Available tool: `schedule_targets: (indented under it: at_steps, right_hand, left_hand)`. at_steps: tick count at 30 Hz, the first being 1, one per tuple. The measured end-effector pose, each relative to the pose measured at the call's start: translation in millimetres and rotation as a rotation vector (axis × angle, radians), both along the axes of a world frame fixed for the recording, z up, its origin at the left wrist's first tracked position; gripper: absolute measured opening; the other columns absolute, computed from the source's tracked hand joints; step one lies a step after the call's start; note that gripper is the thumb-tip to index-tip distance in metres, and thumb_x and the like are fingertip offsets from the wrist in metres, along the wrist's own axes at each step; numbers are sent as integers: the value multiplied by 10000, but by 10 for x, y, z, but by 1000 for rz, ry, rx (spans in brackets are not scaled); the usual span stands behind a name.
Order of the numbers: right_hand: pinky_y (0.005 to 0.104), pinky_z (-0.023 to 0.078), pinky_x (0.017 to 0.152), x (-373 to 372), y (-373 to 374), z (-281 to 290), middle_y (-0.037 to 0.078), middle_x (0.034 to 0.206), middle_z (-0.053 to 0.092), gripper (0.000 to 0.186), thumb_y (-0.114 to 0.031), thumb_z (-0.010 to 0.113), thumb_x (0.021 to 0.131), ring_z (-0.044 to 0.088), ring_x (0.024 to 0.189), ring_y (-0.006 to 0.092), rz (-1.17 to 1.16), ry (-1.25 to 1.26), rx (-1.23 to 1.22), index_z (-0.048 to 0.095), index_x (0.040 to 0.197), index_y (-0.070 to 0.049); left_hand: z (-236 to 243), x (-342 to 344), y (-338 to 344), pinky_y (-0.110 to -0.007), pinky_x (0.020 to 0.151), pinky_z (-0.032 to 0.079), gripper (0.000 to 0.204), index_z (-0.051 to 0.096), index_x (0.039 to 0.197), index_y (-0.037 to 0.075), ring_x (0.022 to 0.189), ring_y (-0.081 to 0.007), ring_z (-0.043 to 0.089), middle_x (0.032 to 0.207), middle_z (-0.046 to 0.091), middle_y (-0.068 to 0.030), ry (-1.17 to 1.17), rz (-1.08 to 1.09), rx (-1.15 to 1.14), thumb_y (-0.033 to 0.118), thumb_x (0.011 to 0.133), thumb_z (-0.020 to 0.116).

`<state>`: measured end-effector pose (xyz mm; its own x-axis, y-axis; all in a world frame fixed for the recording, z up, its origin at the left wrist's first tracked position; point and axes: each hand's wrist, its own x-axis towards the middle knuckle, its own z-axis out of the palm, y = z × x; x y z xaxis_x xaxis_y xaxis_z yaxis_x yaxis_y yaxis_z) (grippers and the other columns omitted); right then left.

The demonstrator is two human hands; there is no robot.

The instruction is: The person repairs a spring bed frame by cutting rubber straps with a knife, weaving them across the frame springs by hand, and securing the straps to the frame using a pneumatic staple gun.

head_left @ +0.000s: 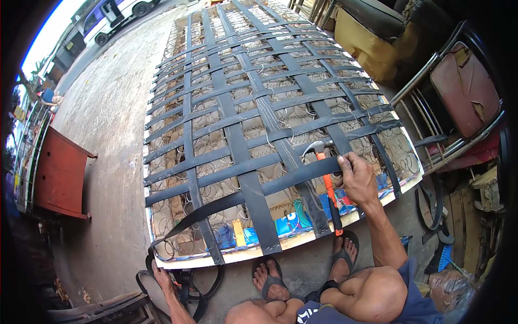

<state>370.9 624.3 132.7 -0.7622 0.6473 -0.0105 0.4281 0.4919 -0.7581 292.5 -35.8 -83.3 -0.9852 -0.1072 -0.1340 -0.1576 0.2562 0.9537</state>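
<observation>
A spring frame (194, 260) lies before me, its coils crossed by a woven grid of flat black straps (245, 181). Between the thumb and fingers of my right hand (357, 181) is the end of a black strap (307, 171), above the near right part of the frame. That strap runs left across the grid and bends down at the near left corner. There my left hand (163, 278) closes on the strap, its fingers partly hidden by the frame edge. Beside my right hand, a claw hammer (329, 194) with an orange and black handle rests across the straps.
Loose strap loops (200, 294) hang by my left hand. My sandalled feet (270, 278) stand at the near edge. A red cabinet (62, 173) is on the left; a torn chair (467, 89) and wood pieces (464, 227) crowd the right. A van (116, 19) is on the road beyond.
</observation>
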Motion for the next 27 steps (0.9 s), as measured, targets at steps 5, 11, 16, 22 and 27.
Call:
schedule_targets:
  at_steps: [5, 11, 16, 22, 27]
  right_hand:
    - [330, 519, 524, 97, 18, -99, 105, 654, 648, 306, -243, 516, 1054, 689, 545, 180, -35, 10, -19, 607, 939, 25]
    - [280, 469, 448, 318, 821, -355, 43, 640, 604, 420, -394, 515, 1058, 620, 495, 132, -318, 111, 127, 652, 980, -5]
    - [356, 494, 621, 1102, 2287, -240, 118, 766, 693, 358, -354, 654, 957, 684, 744, 259, -578, 55, 350, 728, 1081, -27]
    - [394, 529, 692, 1205, 1927, 39, 160, 774, 723, 493, -495, 555, 1000, 719, 776, 277, -520, -114, 357, 715, 1055, -32]
    - [380, 527, 682, 1272, 2528, -151, 87, 719, 718, 489, -532, 555, 989, 678, 680, 236, -568, -132, 392, 734, 1036, -80]
  left_hand:
    - [413, -193, -298, -232, 657, 438, 371, 537, 1110, 39, 778, -85, 542, 912, 585, -9, -71, 305, -172, 395, 1086, 435]
    - [2370, -1505, 820, -405, 623, 447, 432, 676, 923, -48, 648, -286, 569, 730, 552, -176, 534, -120, -843, 317, 1059, 487]
    - [2405, -1662, 2005, -455, 702, 513, 386, 733, 955, 38, 773, -355, 650, 862, 644, -169, 373, -737, -768, 364, 770, 825]
    - [1940, -411, 1546, -513, 1047, 382, 921, 439, 1469, 79, 1243, -391, 513, 1370, 524, -191, 458, -402, -1124, 358, 707, 875]
    - [1919, -71, 1387, -515, 1092, 325, 1063, 264, 1556, 99, 1324, -390, 460, 1451, 462, -183, 83, 17, -1064, 240, 705, 887]
